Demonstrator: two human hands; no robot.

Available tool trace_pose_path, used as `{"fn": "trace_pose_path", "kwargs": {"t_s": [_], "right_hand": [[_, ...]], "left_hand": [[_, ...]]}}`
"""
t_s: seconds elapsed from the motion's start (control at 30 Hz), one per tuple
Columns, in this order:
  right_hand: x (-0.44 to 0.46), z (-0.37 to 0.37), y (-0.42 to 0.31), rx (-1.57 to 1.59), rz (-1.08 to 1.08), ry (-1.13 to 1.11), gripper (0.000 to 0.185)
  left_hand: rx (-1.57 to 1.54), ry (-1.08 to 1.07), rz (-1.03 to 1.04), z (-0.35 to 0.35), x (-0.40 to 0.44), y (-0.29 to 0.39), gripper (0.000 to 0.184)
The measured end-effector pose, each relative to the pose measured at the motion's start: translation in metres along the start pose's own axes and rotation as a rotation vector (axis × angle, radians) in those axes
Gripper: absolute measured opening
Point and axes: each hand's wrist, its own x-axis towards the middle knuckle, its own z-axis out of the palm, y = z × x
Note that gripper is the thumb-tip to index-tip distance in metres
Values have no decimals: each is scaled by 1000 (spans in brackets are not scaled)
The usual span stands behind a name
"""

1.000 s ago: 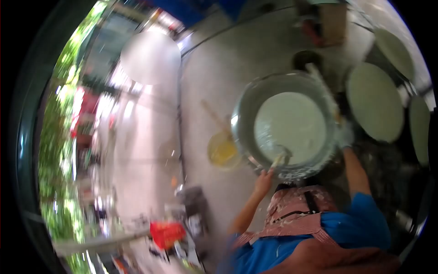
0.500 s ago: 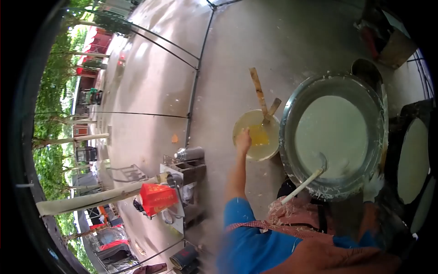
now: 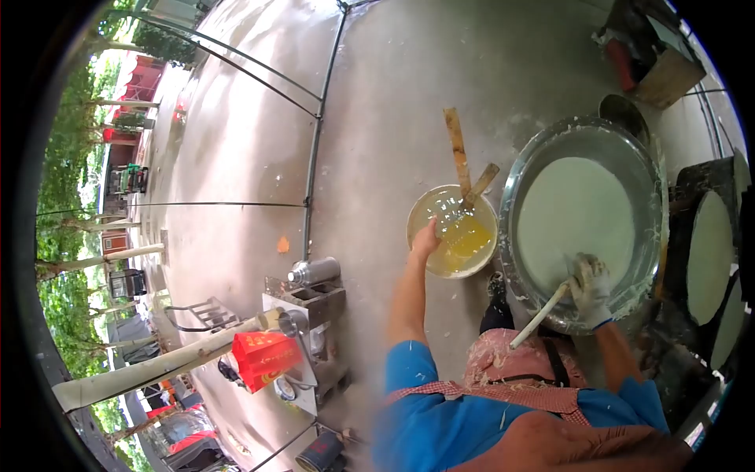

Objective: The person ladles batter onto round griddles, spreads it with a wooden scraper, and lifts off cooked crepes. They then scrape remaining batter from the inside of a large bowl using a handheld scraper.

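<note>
My left hand [image 3: 426, 238] is bare and closed at the near-left side of a pale round bowl [image 3: 414, 253] of yellow liquid; what its fingers hold is hidden. Two wooden-handled tools, a long one [image 3: 455, 145] and a shorter one [image 3: 483, 182], lean in that bowl. My right hand [image 3: 591, 289], in a pale, smeared glove, closes around the upper part of a ladle [image 3: 539, 316]. The ladle lies over the near side of a large metal basin [image 3: 511, 206], its long white handle toward my lap. Thick pale batter [image 3: 578, 208] fills the basin.
To the right stand dark round griddles with pale tops [image 3: 709, 248]. A cardboard box [image 3: 668, 79] is at the upper right. On the left, a steel flask [image 3: 313, 271] lies on concrete blocks [image 3: 324, 303], near a red bag [image 3: 267, 360] and a pole [image 3: 169, 362].
My right hand has moved from the basin's near-right rim in to the ladle. My left hand stays at the bowl, where the yellow liquid now shows bright ripples or bubbles. The view has shifted slightly.
</note>
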Motion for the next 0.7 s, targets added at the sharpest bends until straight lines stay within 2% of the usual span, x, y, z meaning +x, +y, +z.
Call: {"fn": "trace_pose_path", "kwargs": {"t_s": [0.13,0.2,0.27,0.33,0.37,0.4,0.43,0.47,0.5,0.53,0.57,0.63,0.7], "right_hand": [[-3,-18,-20,33,9,-65,47],[-5,-26,-28,-35,40,-112,44],[-2,-40,-46,-171,111,-175,43],[15,-43,-69,-56,-33,-68,36],[34,-37,-84,-118,-157,-9,31],[44,-30,-102,-125,-212,-70,30],[55,-24,-120,-129,-267,-133,29],[65,-15,-130,-11,-258,-315,29],[65,23,-130,53,-343,7,25],[69,14,-130,43,-397,-68,19],[73,4,-129,37,-451,-143,14],[52,-30,-101,-27,-405,-211,13],[12,-102,-57,-152,-174,-308,14]], "left_hand": [[85,-34,-2,11,-1,8,61],[200,25,42,-41,-44,63,58],[306,336,406,-61,-86,80,61],[348,489,565,-82,-123,106,68],[420,457,578,-90,-138,120,66],[496,430,586,-95,-155,134,64],[570,427,650,-100,-172,148,63],[646,427,715,-103,-188,165,61],[636,352,777,-106,-206,182,62],[629,266,838,-107,-221,197,62],[576,283,925,-104,-232,213,62],[460,320,1064,-89,-250,241,62],[344,393,936,-49,-259,252,64]]}}
